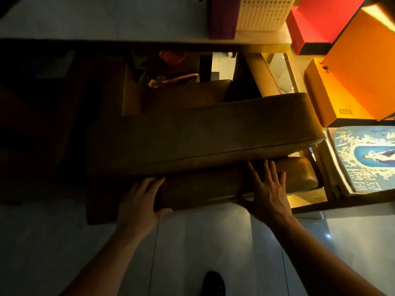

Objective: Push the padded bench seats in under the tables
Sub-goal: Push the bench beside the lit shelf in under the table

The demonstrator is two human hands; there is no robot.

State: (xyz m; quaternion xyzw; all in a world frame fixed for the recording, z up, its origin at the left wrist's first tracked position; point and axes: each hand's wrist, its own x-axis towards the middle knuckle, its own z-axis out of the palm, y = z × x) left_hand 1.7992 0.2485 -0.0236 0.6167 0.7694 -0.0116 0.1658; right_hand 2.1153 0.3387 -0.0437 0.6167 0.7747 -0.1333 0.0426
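A brown padded bench seat (205,189) lies lowest and nearest me, its right end rounded. A larger padded bench seat (203,135) lies just beyond it, overlapping its far edge. A third cushion (188,92) shows further back under the table (106,20). My left hand (139,204) rests on the near seat's left end, fingers straight on top and thumb at its front edge. My right hand (269,189) lies flat on the same seat towards its right end, fingers spread.
On the table stand a white perforated basket (265,13) and a purple box (222,18). Red (320,20) and orange (352,69) boxes and a blue printed board (367,159) stand at the right. A table leg (263,73) slants behind the seats. My shoe (213,283) is on the pale floor.
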